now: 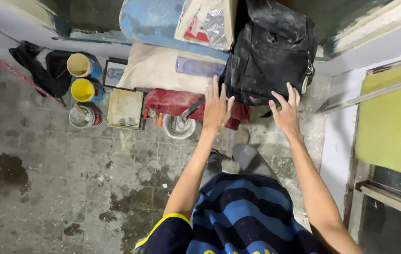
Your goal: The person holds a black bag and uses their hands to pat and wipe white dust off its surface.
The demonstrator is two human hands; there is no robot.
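My left hand (216, 107) is stretched forward with its fingers spread, holding nothing, its fingertips just short of the lower left edge of a dusty black backpack (271, 51). My right hand (286, 110) is likewise open below the bag's lower right corner, close to a metal clip hanging from it. The backpack rests on a pile of sacks: a tan sack (163, 68) and a blue one (153, 23), with a red bag (177, 101) beneath my left hand. Whether either hand touches the bag cannot be told.
Two yellow-rimmed cans (84, 77) and a third can (85, 115) stand at the left on a stained tiled floor (68, 178). Beside them lie a square tin (125, 108), a small white bucket (179, 126) and black cloth (45, 68). A wall and green panel (393, 122) close the right.
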